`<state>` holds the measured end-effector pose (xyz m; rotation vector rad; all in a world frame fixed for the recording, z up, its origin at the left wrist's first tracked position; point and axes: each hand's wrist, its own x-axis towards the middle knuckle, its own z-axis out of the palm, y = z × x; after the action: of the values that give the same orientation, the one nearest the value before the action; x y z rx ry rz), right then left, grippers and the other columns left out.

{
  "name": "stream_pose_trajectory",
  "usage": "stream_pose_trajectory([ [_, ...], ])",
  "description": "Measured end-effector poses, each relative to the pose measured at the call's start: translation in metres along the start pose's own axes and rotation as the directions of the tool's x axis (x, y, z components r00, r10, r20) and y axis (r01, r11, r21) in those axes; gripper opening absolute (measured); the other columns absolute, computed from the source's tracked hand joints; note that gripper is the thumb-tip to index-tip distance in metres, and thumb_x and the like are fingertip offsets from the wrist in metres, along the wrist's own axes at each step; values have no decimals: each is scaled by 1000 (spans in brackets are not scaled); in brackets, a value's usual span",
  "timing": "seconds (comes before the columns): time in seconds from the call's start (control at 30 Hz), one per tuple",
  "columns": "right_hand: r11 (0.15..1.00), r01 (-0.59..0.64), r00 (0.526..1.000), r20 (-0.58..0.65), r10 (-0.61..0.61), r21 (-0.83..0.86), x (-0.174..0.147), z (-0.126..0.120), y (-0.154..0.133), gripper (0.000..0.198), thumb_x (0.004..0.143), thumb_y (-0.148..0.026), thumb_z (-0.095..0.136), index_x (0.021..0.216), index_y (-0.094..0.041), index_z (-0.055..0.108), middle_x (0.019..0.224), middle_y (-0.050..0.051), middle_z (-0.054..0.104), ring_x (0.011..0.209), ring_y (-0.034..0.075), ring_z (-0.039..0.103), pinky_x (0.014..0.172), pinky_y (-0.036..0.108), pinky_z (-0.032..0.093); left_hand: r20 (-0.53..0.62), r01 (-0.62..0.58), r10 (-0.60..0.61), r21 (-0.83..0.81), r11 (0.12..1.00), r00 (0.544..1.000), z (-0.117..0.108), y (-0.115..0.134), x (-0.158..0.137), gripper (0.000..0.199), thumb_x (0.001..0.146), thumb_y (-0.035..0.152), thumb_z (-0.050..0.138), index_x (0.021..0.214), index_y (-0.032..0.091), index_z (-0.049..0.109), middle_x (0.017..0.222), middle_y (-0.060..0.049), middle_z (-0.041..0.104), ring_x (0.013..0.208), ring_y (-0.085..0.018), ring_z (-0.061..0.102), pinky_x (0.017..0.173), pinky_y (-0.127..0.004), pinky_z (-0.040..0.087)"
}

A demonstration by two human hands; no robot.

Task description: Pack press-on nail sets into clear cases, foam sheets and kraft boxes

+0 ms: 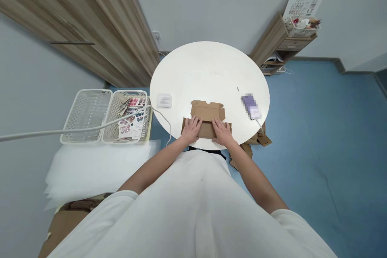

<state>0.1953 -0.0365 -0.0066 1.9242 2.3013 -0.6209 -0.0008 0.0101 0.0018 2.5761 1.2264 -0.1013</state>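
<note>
A brown cardboard box (207, 111), partly unfolded with its flaps spread, lies near the front edge of the white round table. On its left part, my left hand (191, 130) grips the fold line with bent fingers. My right hand (223, 132) does the same on the right part, its fingertips over the crease. Between the hands the near panel (207, 130) shows, and its side flaps stick out past both hands. The undersides of my fingers are hidden.
On the table (208, 64) are a small clear packet (164, 100) at left and a blurred purple phone-like item (250, 105) at right. White baskets (86, 115) hold packets and printed cards (131, 119). A white cable (127, 121) crosses there. Cardboard pieces (244, 154) lie below right.
</note>
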Motion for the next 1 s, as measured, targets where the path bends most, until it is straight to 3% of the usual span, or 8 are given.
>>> stream_pose_trajectory([
  [0.1, 1000, -6, 1000, -3, 6, 18, 2, 2, 2, 98, 67, -33, 65, 143, -23, 3, 149, 12, 16, 137, 29, 12, 104, 55, 11, -69, 111, -116, -66, 992, 991, 7, -12, -17, 94, 62, 27, 67, 141, 17, 17, 147, -18, 18, 137, -34, 9, 107, -52, 11],
  [0.17, 999, -6, 1000, -6, 6, 35, 2, 3, 3, 98, 67, -32, 65, 143, -23, 4, 149, 12, 16, 137, 29, 11, 104, 54, 12, -116, 283, -306, -176, 943, 945, 15, -23, -31, 97, 62, 32, 68, 141, 16, 13, 147, -20, 16, 135, -36, 13, 104, -53, 18],
  [0.27, 998, -4, 1000, -11, 5, 68, 2, 5, 4, 97, 67, -30, 64, 143, -22, 4, 149, 11, 15, 137, 28, 10, 106, 51, 15, -90, 414, -485, -402, 817, 870, 28, -38, -43, 93, 67, 34, 64, 141, 12, 12, 137, -22, 33, 127, -33, 33, 98, -48, 33],
  [0.37, 994, 8, 1000, -18, -6, 111, 2, 7, 4, 97, 67, -28, 63, 143, -20, 3, 150, 12, 13, 138, 28, 10, 106, 48, 19, -55, 395, -501, -543, 741, 864, 35, -45, -40, 75, 72, 31, 59, 136, 11, 26, 120, -17, 51, 113, -27, 49, 92, -41, 41],
  [0.5, 989, 29, 999, -46, -23, 142, 4, 10, 5, 100, 66, -26, 65, 143, -16, 2, 149, 14, 15, 138, 28, 9, 108, 46, 20, 11, 438, -550, -618, 653, 835, 33, -46, -27, 55, 74, 23, 55, 125, 10, 41, 103, -12, 59, 94, -21, 57, 82, -34, 46],
  [0.67, 989, 51, 996, -74, -41, 140, 7, 15, 1, 101, 64, -25, 67, 143, -14, 4, 149, 15, 14, 138, 29, 7, 110, 45, 17, 31, 461, -550, -584, 668, 835, 27, -42, -16, 33, 74, 26, 56, 104, 13, 56, 89, -8, 61, 87, -21, 57, 75, -32, 44],
  [0.83, 988, 2, 996, -92, 12, 154, 7, 22, -6, 102, 65, -24, 67, 143, -13, 2, 149, 15, 14, 138, 29, 4, 110, 46, 17, 11, 469, -589, -617, 632, 808, 22, -32, -14, 34, 76, 29, 56, 105, 12, 53, 96, -10, 58, 93, -20, 55, 78, -30, 43],
  [1.0, 986, 3, 995, -101, 14, 169, 7, 23, -9, 101, 65, -20, 67, 143, -12, 3, 149, 16, 13, 138, 28, 2, 110, 45, 16, 36, 393, -518, -698, 599, 854, 19, -21, -19, 48, 75, 41, 59, 113, 14, 49, 107, -11, 55, 94, -19, 55, 78, -29, 44],
])
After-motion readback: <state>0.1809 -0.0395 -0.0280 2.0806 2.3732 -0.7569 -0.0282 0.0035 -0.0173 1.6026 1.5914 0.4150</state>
